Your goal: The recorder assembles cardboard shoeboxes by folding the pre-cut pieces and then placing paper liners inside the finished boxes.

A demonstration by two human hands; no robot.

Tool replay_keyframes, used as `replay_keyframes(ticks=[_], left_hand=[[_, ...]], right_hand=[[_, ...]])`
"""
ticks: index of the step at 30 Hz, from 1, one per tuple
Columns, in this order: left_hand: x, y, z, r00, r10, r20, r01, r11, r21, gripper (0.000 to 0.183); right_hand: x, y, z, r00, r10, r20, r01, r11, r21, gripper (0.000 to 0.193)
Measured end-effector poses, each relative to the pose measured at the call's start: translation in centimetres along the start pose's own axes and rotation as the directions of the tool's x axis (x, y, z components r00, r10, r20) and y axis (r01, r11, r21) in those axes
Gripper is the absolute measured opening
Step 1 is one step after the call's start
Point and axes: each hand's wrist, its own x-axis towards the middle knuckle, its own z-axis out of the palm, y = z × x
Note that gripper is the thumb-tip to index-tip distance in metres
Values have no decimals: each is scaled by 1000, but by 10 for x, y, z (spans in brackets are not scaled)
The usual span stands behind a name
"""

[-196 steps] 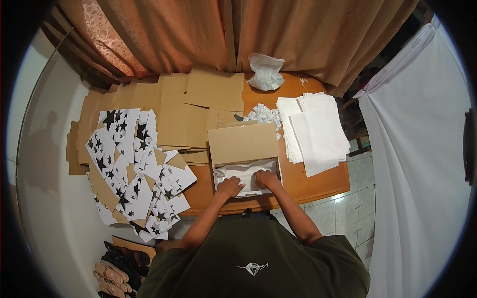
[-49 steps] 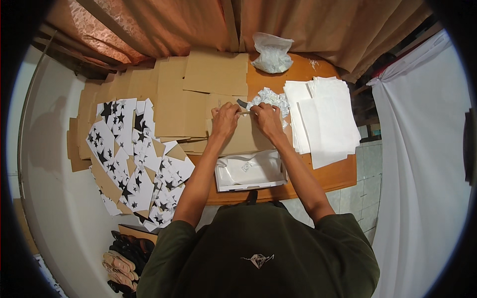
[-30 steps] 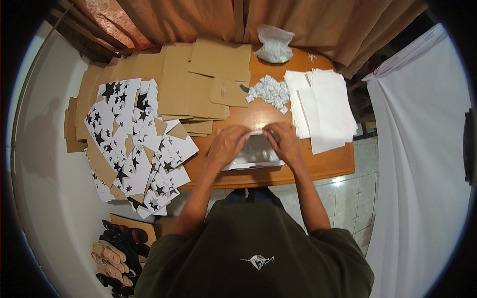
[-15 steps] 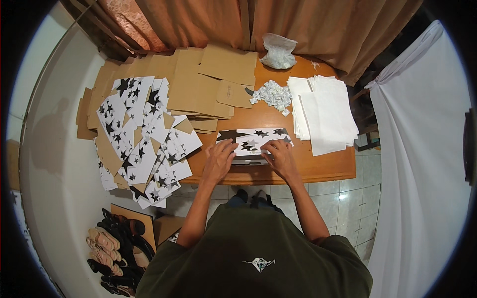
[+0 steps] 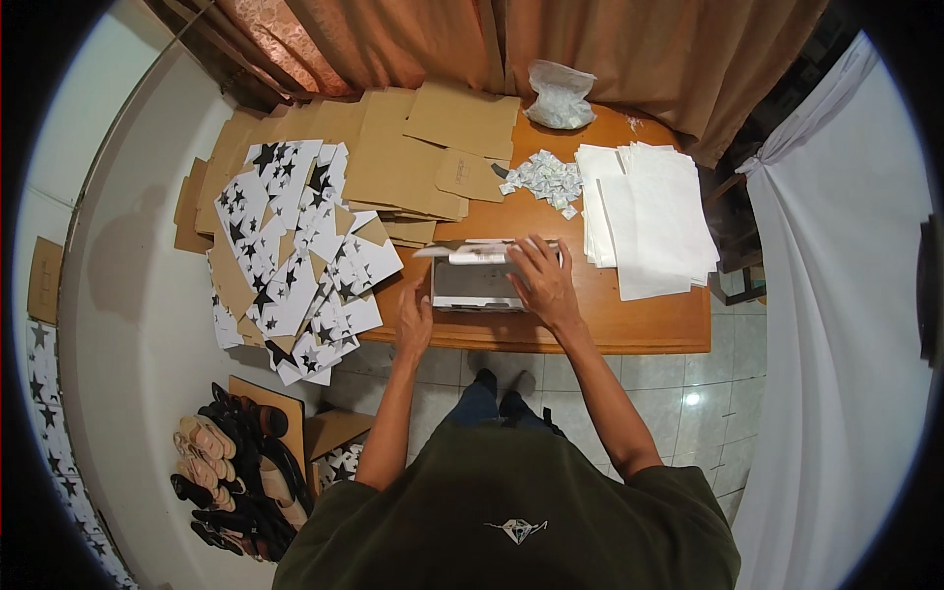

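A cardboard box [image 5: 482, 303] with a white front and a grey inside stands uncovered at the table's front edge. Its star-printed lid [image 5: 477, 254] is tilted up along the far side and seen nearly edge-on. My right hand [image 5: 547, 287] is at the box's right end, fingers over the lid and thumb by the opening. Against the left end lies my left hand [image 5: 414, 320], its fingers stretched along the side wall. What lies inside the box, if anything, I cannot make out.
Star-printed box blanks [image 5: 295, 256] are heaped at left, before brown cardboard sheets [image 5: 393, 147]. Small white packets [image 5: 544, 182], a clear plastic bag [image 5: 560, 96] and white paper sheets [image 5: 654, 226] lie to the right. Shoes [image 5: 231, 472] are piled on the floor at lower left.
The box's lid has swung up and away from me, showing the inside. My left hand has dropped from the top to the left side; my right hand has gone up with the lid.
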Motion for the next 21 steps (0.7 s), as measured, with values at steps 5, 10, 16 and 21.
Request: replay_keyframes(ticks=[5, 10, 16, 21], left_hand=[[8, -11, 13, 999, 8, 43, -6, 999, -50, 33], [13, -33, 25, 999, 50, -15, -51, 995, -91, 30], [20, -50, 26, 991, -87, 104, 105, 977, -184, 31], [25, -43, 17, 980, 7, 200, -2, 1000, -25, 37]], right_hand=[[-14, -16, -2, 991, 125, -45, -118, 983, 141, 37], [-41, -51, 75, 919, 24, 393, -211, 873, 439, 38], [-27, -80, 138, 882, 41, 470, -197, 937, 288, 39], [-27, -81, 145, 802, 91, 591, -260, 943, 209, 40]])
